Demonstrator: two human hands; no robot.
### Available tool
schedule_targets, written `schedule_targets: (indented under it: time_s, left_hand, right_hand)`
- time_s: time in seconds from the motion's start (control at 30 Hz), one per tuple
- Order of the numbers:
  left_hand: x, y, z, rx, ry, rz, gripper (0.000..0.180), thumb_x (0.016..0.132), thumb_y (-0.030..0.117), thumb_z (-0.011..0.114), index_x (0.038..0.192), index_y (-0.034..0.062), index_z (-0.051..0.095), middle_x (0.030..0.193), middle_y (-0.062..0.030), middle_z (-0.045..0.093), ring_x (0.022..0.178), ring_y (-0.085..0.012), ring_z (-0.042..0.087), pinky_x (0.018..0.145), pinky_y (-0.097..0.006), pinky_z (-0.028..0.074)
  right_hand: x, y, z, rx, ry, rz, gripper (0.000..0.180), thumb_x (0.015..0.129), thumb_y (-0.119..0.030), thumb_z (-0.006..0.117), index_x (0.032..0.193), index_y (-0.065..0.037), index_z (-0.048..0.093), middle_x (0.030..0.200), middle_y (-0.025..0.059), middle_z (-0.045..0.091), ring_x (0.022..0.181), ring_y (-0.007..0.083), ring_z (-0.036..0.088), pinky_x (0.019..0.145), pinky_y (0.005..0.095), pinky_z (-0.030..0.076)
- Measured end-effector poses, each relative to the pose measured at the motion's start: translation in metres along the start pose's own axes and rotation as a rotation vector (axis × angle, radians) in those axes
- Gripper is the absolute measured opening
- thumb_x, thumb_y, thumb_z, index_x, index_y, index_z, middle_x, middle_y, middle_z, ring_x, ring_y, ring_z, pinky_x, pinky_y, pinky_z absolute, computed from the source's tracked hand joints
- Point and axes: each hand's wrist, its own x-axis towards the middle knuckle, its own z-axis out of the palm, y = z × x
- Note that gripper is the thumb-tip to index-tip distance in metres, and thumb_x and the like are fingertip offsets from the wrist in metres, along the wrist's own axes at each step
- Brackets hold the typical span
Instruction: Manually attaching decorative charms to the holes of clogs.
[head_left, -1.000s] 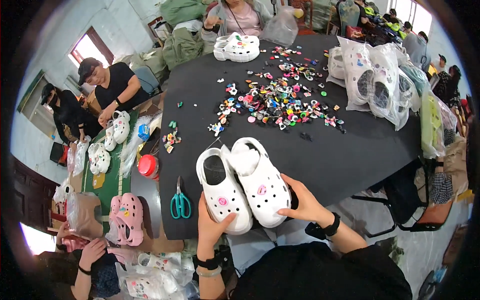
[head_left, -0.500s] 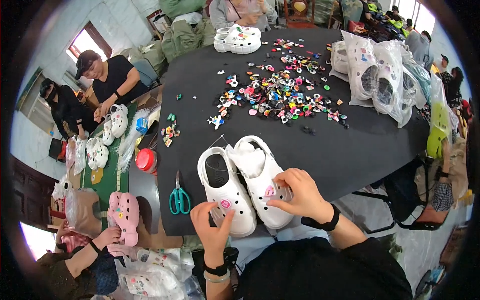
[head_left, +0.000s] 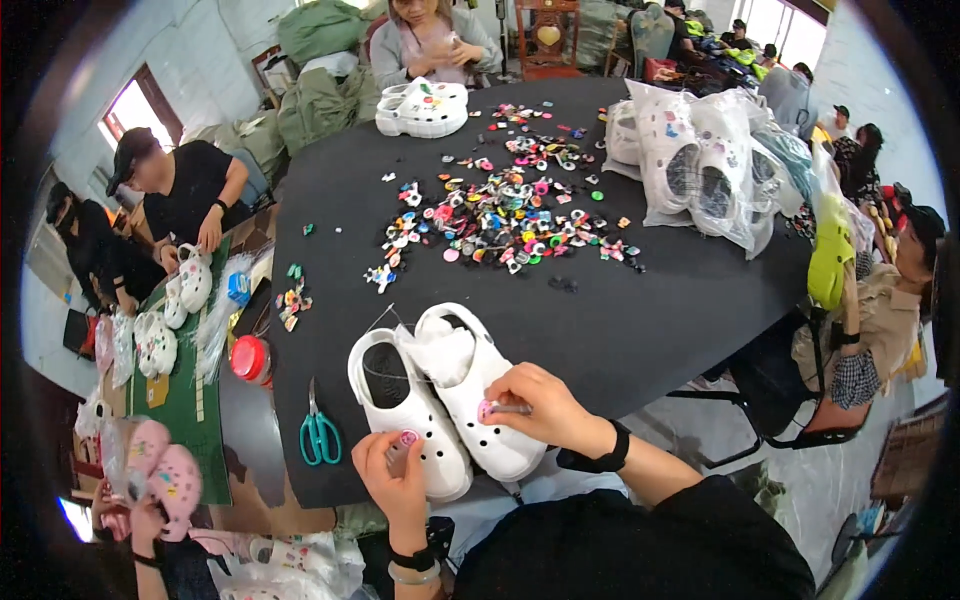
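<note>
A pair of white clogs point(head_left: 440, 440) lies side by side in front of me, toes toward me. White stuffing point(head_left: 442, 350) fills the opening of the right clog, and a thin clear loop point(head_left: 385, 318) rises near the heels. My left hand point(head_left: 392, 480) pinches a round pink shoe charm point(head_left: 408, 438) on the left clog between thumb and forefinger. On the right clog, my right hand point(head_left: 545, 405) has thumb and fingers closed about another pink shoe charm point(head_left: 486, 410), which they partly cover. Teal-handled scissors point(head_left: 320, 435) rest left of the clogs.
Loose charms point(head_left: 500, 215) are heaped mid-table on the black tabletop point(head_left: 600, 330); a smaller group point(head_left: 293, 297) lies left. White clogs point(head_left: 422, 108) stand at the back, bagged clogs point(head_left: 690, 165) at right. A red-lidded jar point(head_left: 250, 358) is at left. Co-workers sit around.
My fingers have closed in on the two pink charms. The whole view has shifted, so the table sits further left. At lower left, a co-worker has moved and turned the pink clogs.
</note>
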Motion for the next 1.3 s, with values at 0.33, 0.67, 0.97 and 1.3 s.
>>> schedule_targets:
  time_s: [0.33,0.67,0.97,1.3]
  left_hand:
    - [-0.003,-0.001,0.0,-0.011,-0.02,0.063,0.026,0.075,-0.002,0.073,0.099,0.0017,0.063,0.101,-0.0108,0.055,0.095,-0.0253,0.055,0.086,-0.035,0.044]
    - [0.003,0.0,-0.004,0.017,-0.122,0.101,0.029,0.075,0.0,0.072,0.101,0.0038,0.061,0.101,-0.011,0.051,0.095,-0.0264,0.052,0.086,-0.035,0.042]
    - [0.005,0.006,0.012,0.089,-0.093,0.1,0.019,0.079,0.004,0.069,0.095,0.004,0.058,0.1,-0.0115,0.048,0.097,-0.0278,0.048,0.086,-0.038,0.04]
    - [0.004,0.002,0.009,0.108,-0.051,0.156,0.018,0.08,0.004,0.066,0.096,0.0044,0.058,0.098,-0.0122,0.049,0.096,-0.0291,0.047,0.086,-0.039,0.038]
  right_hand:
    - [0.016,0.012,-0.017,0.085,-0.167,-0.149,0.022,0.077,-0.018,0.077,0.094,-0.009,0.066,0.076,0.002,0.057,0.074,0.0204,0.058,0.067,0.034,0.047]
    - [0.011,-0.014,-0.011,-0.077,-0.138,0.05,0.029,0.074,-0.024,0.079,0.093,-0.009,0.063,0.085,0.0073,0.062,0.078,0.025,0.062,0.072,0.0346,0.05]
    - [0.017,-0.008,-0.02,0.09,-0.235,-0.028,0.02,0.079,-0.009,0.072,0.098,-0.006,0.066,0.092,0.0086,0.064,0.091,0.0259,0.062,0.078,0.0356,0.051]
    - [0.113,0.077,-0.084,-0.055,-0.258,0.129,0.025,0.085,-0.019,0.069,0.105,-0.005,0.066,0.09,0.009,0.068,0.082,0.0183,0.065,0.074,0.0327,0.052]
